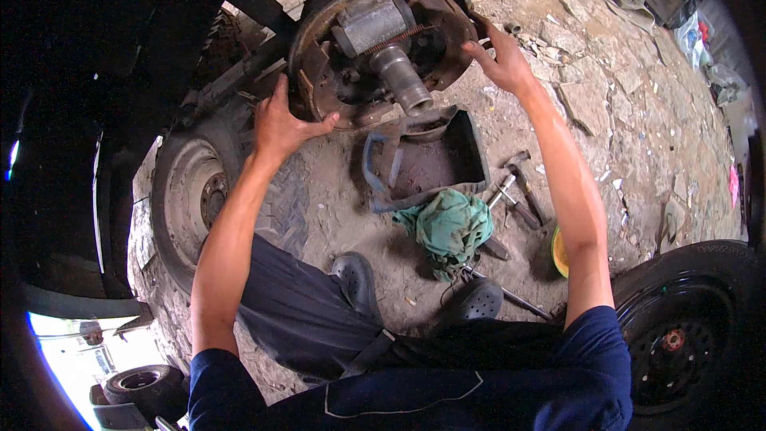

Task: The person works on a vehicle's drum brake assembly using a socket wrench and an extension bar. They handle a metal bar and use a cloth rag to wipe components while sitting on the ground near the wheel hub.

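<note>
A rusty drum brake assembly [351, 0] is in front of me, with a metal axle tube [403, 80] jutting from its middle toward me. A coil spring [399, 37] stretches across it, above the tube. At its left rim, my left hand [283, 129] grips the curved brake shoe, thumb in front and fingers along the outer edge. My right hand [507, 64] holds the opposite rim at the right brake shoe [456, 52], thumb toward me. Its other fingers are partly hidden behind the edge.
Below the axle tube stands a cut-open plastic container [439, 164] with dark residue. Nearer lie a green rag [451, 227], a hammer [527, 187] and other tools. A wheel [199, 183] is at left, another tire [686, 319] at lower right. A yellow-rimmed container [560, 253] sits by my right forearm.
</note>
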The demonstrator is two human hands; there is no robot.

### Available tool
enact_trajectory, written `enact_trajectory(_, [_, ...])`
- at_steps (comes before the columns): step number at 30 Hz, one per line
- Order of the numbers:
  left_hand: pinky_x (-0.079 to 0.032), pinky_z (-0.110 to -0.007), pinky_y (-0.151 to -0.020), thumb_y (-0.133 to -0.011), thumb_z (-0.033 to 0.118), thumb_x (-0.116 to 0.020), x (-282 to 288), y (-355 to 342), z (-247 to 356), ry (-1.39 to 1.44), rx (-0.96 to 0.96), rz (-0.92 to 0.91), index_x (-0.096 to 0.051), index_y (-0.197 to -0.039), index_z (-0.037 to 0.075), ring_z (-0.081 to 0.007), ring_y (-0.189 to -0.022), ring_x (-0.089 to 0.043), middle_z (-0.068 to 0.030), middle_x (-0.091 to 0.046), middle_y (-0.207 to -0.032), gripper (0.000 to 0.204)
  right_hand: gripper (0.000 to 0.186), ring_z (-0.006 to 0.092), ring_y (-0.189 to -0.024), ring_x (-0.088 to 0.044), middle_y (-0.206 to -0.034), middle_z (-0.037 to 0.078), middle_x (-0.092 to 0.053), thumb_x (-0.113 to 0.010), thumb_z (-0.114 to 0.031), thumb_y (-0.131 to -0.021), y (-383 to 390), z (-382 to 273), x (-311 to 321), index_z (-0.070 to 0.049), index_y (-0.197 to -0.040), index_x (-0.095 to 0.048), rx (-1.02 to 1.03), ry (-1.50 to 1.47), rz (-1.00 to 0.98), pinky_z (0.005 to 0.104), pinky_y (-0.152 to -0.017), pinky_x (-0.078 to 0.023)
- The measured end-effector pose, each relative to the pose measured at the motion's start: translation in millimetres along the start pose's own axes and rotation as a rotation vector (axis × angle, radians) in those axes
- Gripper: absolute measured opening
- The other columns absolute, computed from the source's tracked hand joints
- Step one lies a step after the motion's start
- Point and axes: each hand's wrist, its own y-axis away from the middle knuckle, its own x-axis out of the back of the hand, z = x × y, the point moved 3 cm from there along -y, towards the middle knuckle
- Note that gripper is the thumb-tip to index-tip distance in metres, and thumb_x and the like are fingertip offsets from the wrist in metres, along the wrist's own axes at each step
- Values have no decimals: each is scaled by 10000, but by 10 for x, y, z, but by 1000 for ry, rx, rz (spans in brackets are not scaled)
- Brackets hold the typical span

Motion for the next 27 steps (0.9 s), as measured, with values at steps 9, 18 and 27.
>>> enact_trajectory(9, [-522,-375,-758,-545,474,-815,2,-7,-2,-24,-49,1,-473,-1139,-169,-354,-841,-661,-279,-636,-927,940,723,349,-947,-608,-1062,241,-608,-564,-529,-844,-1,22,-3,-16,-1326,-398,-18,5,-14,403,-811,-483])
enact_trajectory(18, [-520,-372,-768,-547,467,-817,17,4,-23,-48,2,6,-467,-1147,-172,-347,-869,-659,-274,-640,-933,944,699,353,-1019,-588,-1087,262,-596,-547,-497,-870,-5,-37,0,48,-1288,-415,-50,-38,-57,403,-881,-446])
enact_trajectory(27, [-516,-366,-792,-557,438,-824,3,-7,-51,17,33,-5,-472,-1140,-173,-330,-881,-660,-268,-641,-946,914,712,332,-951,-613,-1064,248,-603,-554,-522,-858,-6,-36,2,29,-1289,-420,-31,-65,-42,400,-826,-475])
